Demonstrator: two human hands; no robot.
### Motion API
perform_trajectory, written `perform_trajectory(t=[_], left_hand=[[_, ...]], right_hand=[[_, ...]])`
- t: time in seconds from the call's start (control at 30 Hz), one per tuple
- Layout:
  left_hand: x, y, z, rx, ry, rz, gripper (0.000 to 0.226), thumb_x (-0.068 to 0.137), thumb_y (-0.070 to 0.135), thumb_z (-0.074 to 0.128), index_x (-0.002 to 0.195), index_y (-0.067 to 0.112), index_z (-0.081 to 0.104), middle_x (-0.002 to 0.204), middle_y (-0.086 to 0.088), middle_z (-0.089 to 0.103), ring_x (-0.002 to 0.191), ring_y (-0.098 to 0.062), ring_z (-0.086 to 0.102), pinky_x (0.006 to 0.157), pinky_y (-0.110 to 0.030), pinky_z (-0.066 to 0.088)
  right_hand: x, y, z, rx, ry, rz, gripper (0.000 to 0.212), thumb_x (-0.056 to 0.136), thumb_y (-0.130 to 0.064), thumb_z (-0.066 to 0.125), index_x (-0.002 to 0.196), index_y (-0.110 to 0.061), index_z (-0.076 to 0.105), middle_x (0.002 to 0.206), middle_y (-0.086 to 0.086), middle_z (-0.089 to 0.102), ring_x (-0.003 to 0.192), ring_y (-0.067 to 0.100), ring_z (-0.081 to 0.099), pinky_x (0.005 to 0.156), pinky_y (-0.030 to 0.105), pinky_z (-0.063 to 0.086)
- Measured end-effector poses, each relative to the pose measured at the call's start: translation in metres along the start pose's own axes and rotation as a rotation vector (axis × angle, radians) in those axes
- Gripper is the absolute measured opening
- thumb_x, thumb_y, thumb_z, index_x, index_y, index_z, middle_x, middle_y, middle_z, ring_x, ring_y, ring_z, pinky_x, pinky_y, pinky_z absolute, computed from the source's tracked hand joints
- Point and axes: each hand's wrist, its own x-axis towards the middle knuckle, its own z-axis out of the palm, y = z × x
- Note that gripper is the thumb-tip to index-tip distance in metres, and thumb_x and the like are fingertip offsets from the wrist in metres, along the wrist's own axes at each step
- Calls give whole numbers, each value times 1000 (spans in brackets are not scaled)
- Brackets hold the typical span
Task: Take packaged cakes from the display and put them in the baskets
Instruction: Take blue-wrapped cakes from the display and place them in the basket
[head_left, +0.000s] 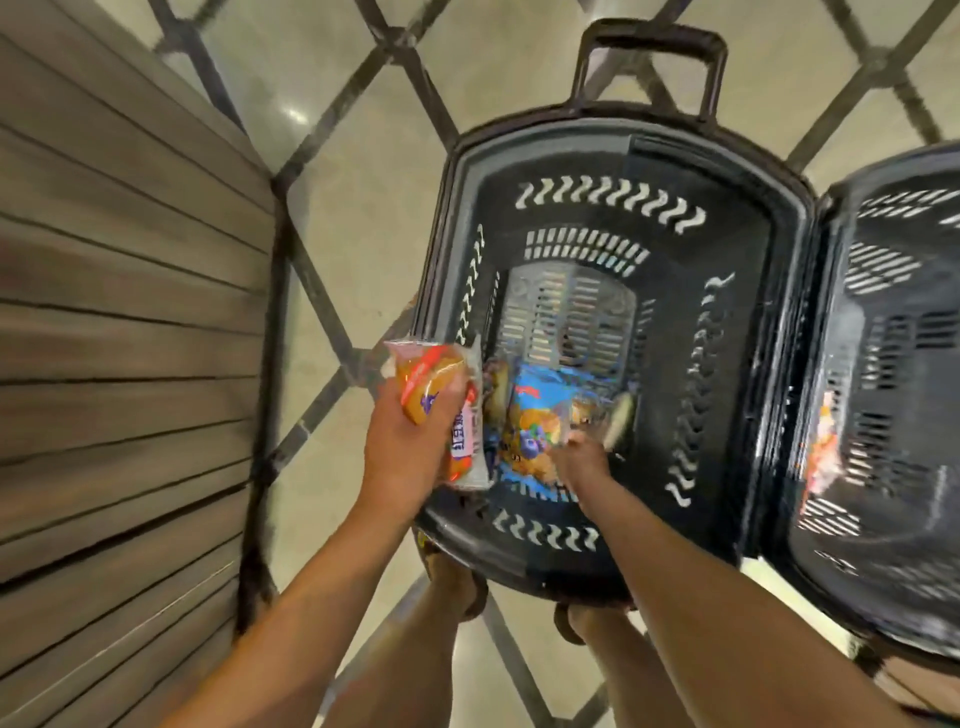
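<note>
left hand (410, 441) clamped on orange cake packs (431, 384) over black basket (452, 218) left rim; right hand (584, 460) inside at blue cake pack (535, 415), grip unclear; far half open; second basket (893, 158) just beside, right.

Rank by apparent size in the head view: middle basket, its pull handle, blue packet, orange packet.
1. Middle basket
2. Pull handle
3. Blue packet and orange packet: alike; orange is nearer the camera, so unranked.
</note>
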Motion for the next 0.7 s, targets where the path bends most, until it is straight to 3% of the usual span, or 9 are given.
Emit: perform_trajectory(t=[0.1,0.2,0.33,0.4,0.47,0.57,0.63,0.7], left_hand=[[-6,6,3,-53,-33,-24,64,82,70,70,130,28,61,116,6,73,105,-9,70,92,-30,55],[-16,19,7,-159,-139,-101,56,88,66,60,132,30,62,121,2,74,110,-16,72,96,-41,57],[-40,52,23,-261,-226,-247,47,95,51,55,126,19,67,118,-11,75,108,-28,73,96,-51,57],[-55,66,34,-281,-271,-278,59,86,62,62,128,20,67,121,-11,74,113,-31,70,103,-56,52],[-65,74,46,-290,-325,-271,69,82,69,65,133,22,64,128,-12,71,117,-31,69,105,-58,51],[-88,101,74,-249,-379,-199,54,95,56,57,134,20,61,127,-13,70,117,-30,69,103,-57,52],[-106,119,101,-194,-436,-132,52,93,58,57,126,19,64,123,-16,69,118,-31,67,107,-60,47],[-123,136,129,-134,-467,-61,37,100,47,57,119,16,64,117,-17,68,109,-22,68,104,-51,51]], right_hand=[[-24,-10,-13,-86,23,-9,20,95,-24,67,106,-8,65,107,14,66,96,31,63,77,36,48],[-65,-16,-38,-27,25,-59,32,95,-22,67,124,-13,58,114,9,63,104,31,62,79,30,42],[-135,-31,-86,255,-17,-290,17,98,-12,65,114,-16,61,93,4,63,75,18,60,69,32,49],[-173,-45,-115,422,-44,-357,15,102,-15,60,113,-24,63,100,7,66,81,18,65,73,32,54],[-208,-59,-141,452,-64,-450,14,103,-24,59,114,-33,60,110,-3,69,92,11,68,80,24,56],[-246,-60,-185,293,-52,-578,41,91,-40,74,126,-38,54,116,-24,64,107,0,63,88,20,51],[-251,-52,-211,101,94,-613,67,77,-58,78,134,-37,50,120,-20,59,112,3,58,94,26,48],[-249,-43,-234,-31,244,-626,79,67,-65,76,134,-30,52,116,-12,59,108,12,59,93,35,50]])
